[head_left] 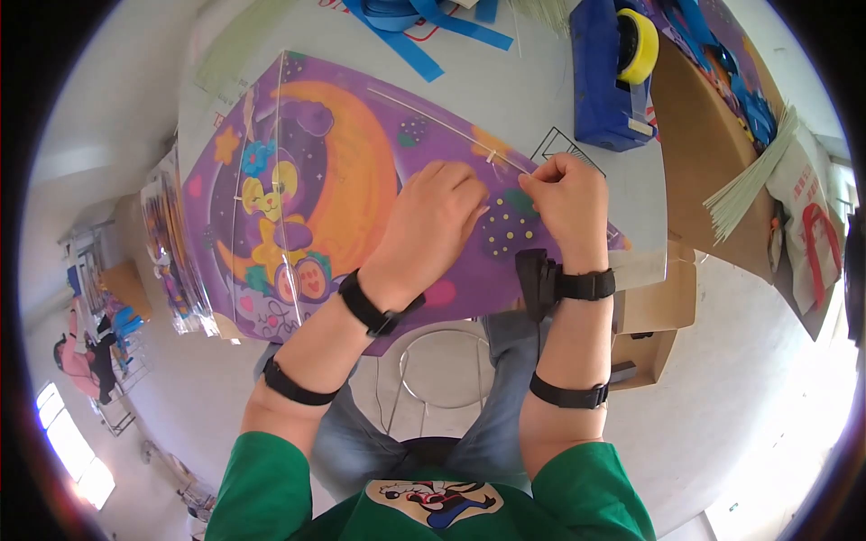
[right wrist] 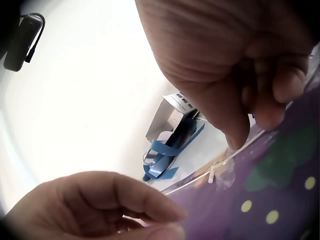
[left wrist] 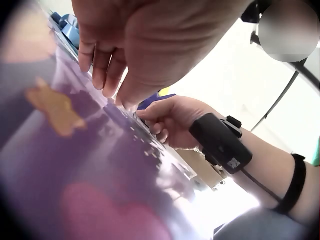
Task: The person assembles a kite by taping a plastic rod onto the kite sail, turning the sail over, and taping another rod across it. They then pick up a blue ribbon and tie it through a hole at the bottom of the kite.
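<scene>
A purple kite (head_left: 478,279) printed with a cartoon bear and an orange moon lies on the table. Along its far edge runs a thin white rod (head_left: 424,116), which carries a small white tab (right wrist: 211,174). My right hand (head_left: 573,194) pinches the kite's edge by this rod, thumb pointing down and the other fingers curled. Beside it, clear film (right wrist: 226,175) wrinkles around the tab. My left hand (head_left: 433,216) hovers low over the kite's middle, its fingers loosely bent and fingertips close to the printed surface; nothing shows between them.
Beyond the kite stands a blue tape dispenser (head_left: 600,86) with a yellow roll (head_left: 639,47). Blue ribbon (head_left: 406,45) lies at the table's far side. To the right are a cardboard box (head_left: 699,162) and a bundle of thin sticks (head_left: 753,171). Packaged kites (head_left: 171,252) hang at left.
</scene>
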`<state>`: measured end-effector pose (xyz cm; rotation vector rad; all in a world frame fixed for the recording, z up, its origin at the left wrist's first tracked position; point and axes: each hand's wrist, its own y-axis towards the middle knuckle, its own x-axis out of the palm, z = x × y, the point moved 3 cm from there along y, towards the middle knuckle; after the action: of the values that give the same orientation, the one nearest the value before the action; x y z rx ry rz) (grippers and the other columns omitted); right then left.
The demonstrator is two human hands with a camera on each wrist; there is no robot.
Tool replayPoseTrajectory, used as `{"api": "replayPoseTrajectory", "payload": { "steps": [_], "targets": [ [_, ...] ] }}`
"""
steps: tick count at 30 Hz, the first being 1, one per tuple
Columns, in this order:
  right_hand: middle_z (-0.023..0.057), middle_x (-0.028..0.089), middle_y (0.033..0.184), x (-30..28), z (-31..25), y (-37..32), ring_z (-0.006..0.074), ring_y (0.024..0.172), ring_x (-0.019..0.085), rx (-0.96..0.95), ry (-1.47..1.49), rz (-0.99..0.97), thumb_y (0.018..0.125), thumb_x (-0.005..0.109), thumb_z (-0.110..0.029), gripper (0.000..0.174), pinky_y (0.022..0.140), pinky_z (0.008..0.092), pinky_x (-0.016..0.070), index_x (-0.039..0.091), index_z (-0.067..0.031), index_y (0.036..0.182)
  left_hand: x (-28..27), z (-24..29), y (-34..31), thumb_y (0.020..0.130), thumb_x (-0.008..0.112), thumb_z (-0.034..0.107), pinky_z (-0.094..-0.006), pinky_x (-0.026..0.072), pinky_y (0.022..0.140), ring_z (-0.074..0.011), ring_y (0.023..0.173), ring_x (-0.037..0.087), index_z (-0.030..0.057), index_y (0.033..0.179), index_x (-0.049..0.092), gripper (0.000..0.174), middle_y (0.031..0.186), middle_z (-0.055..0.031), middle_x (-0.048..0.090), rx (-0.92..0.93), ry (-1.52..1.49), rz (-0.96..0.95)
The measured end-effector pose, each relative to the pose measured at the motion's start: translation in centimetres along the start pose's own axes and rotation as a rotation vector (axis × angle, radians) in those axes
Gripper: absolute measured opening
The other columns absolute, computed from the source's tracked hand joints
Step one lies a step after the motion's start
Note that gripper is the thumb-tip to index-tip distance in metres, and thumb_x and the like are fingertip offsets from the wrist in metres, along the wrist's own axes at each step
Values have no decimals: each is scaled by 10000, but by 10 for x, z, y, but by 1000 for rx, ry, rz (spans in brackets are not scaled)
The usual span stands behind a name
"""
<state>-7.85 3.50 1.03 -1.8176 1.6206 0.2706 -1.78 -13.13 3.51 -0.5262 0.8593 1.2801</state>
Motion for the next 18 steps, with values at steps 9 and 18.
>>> {"api": "replayPoseTrajectory", "payload": {
  "steps": [9,18],
  "targets": [
    [134,636,709,-7,9,-2,327,716,625,-86,-41,-7,713,738,-108,135,631,405,480,629,-30,721,28,-5,30,706,734,14,-400,487,730,-332,858,600,15,881,626,205,878,-117,625,24,14,70],
    [136,640,729,-13,9,-6,338,750,625,-119,12,-65,730,719,-103,116,647,419,481,627,-35,748,32,-2,31,742,709,17,-397,485,717,-325,813,601,18,871,629,151,833,-109,613,10,80,91]
  ]
}}
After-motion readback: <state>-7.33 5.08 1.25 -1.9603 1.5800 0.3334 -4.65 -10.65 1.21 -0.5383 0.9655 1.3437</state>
